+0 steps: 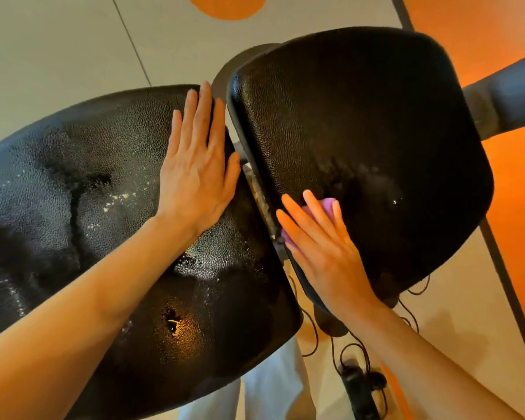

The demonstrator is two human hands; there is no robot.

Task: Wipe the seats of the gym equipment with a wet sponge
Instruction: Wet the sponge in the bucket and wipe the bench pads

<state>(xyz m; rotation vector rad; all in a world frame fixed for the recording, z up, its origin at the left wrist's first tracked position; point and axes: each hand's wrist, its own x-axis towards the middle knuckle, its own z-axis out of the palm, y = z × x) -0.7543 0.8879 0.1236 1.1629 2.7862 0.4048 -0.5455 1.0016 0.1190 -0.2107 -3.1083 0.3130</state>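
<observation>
Two black textured seat pads fill the view. The left pad (82,201) is wet and glistening, with white flecks and a small tear near its lower middle. My left hand (196,174) lies flat on its right edge, fingers together, holding nothing. The right pad (376,125) shows a damp, hazy patch near its lower middle. My right hand (322,247) presses a purple sponge (326,205) against the lower left part of that pad; only the sponge's edges show past my fingers.
A dark padded roller on a metal arm (509,95) juts in from the right. Dark frame bars (509,292) run down the right side. Cables and a black power strip (361,386) lie on the beige and orange floor below. Light trousers (273,389) show under the pads.
</observation>
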